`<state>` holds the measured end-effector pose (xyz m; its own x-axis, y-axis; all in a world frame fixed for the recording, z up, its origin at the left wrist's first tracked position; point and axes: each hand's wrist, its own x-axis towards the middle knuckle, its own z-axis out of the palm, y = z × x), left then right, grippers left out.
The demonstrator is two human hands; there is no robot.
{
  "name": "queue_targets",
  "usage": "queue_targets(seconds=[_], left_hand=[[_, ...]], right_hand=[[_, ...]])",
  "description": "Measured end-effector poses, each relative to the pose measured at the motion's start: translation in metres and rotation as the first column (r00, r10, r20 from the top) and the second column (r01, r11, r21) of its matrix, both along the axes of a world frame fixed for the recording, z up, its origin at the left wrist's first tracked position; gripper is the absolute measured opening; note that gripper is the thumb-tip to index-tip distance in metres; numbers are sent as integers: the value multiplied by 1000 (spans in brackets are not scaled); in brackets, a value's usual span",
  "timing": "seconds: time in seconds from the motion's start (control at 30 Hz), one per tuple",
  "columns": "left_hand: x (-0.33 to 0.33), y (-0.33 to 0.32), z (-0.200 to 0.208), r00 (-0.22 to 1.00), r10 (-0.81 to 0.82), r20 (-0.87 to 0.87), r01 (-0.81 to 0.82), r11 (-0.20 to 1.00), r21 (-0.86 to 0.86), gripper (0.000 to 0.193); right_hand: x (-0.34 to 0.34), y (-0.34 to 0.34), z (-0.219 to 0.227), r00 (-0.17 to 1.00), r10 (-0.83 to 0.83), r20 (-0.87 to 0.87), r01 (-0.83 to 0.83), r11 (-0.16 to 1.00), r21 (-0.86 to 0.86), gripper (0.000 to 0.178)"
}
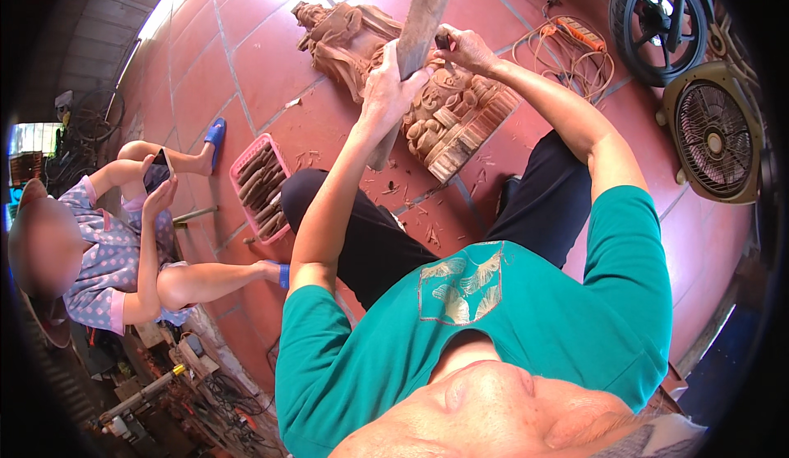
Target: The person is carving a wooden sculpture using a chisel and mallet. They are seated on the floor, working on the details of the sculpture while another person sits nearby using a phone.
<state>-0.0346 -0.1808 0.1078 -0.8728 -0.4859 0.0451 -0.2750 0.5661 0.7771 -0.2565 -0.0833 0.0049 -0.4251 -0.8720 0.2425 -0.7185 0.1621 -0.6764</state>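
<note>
A woodcarving workshop: carved wooden statue (411,80), basket of chisels (261,185), wood chips.

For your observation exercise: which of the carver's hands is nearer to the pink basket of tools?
Left. The left hand, gripping the wooden mallet, is on the pink basket's side; the right hand is farther across the carving.

A small dark rectangular phone (159,170) is showing at the left, its black screen facing the seated person gripping it.

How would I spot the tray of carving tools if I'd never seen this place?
Start at the wooden statue lying on the red tiled floor. Left of the carver's knee sits a pink plastic basket, packed with brown-handled chisels; nothing else there is pink.
</note>
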Motion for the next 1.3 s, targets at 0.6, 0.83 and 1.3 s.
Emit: queue_targets(seconds=[0.6, 0.83, 1.3], left_hand=[[-3, 2, -5, 993, -63, -103, 73, 993, 93, 69], [-19, -4, -27, 972, -180, 151, 194, 978, -78, 68], [-19, 12, -23, 974, -166, 155, 184, 976, -113, 65]], right_hand=[[-25, 29, -9, 980, 7, 199, 5, 998, -63, 32], [-28, 30, -21, 997, -4, 81, 12, 994, -107, 36], [-24, 31, -19, 985, -36, 168, 55, 992, -114, 25]])
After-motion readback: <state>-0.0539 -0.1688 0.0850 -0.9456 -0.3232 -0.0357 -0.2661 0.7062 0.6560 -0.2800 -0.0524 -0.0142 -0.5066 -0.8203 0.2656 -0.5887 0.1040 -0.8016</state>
